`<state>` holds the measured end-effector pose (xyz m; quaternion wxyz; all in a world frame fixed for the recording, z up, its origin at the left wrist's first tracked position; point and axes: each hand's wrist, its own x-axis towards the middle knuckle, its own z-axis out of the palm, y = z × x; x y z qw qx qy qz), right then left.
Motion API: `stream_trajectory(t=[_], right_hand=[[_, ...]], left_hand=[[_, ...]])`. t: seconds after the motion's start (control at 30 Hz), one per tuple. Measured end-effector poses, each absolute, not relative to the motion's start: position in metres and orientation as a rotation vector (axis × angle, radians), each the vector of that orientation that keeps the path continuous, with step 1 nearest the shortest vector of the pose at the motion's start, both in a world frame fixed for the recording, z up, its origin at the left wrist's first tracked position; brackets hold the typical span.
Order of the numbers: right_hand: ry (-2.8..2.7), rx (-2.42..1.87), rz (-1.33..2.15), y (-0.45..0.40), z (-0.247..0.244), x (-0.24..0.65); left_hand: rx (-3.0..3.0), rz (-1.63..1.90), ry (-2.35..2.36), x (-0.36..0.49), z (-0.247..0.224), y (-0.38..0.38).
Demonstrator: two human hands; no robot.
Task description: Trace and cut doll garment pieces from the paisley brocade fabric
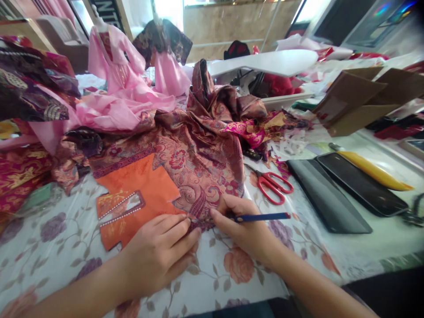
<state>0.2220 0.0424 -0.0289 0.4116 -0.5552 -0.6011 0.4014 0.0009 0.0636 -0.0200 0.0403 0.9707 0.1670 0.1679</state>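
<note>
An orange pattern piece with a slotted opening edged in white dots lies on the paisley brocade fabric and partly on the floral tablecloth. My left hand rests flat over the lower right corner of the orange piece and the fabric's near edge, fingers extended. My right hand is closed around a dark blue pencil, its fingertips at the fabric edge just right of my left fingers. The pencil's tip is hidden by my fingers. Red-handled scissors lie beyond my right hand.
At the right are a dark flat case, a black case, a yellow pouch and a cardboard box. Pink-dressed miniature mannequins stand at the back left, with heaped fabrics at the left.
</note>
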Motion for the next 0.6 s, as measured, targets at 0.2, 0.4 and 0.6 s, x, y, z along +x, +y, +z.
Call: stream_trajectory(t=[0.2,0.4,0.6], right_hand=[[-1.406,-1.352,1.028,0.0444,-0.0291,0.2222],[-1.395,-1.373,1.084,0.0452,-0.0288,0.2214],[-1.491,-1.428,1.016,0.0461,-0.0267,0.2212]], left_hand=[[2.876,0.588,0.53,-0.0001,-0.0187,0.0671],[2.712,0.697,0.598,-0.0043,-0.0207,0.0707],[2.642,0.709,0.648,-0.0044,-0.0213,0.0701]])
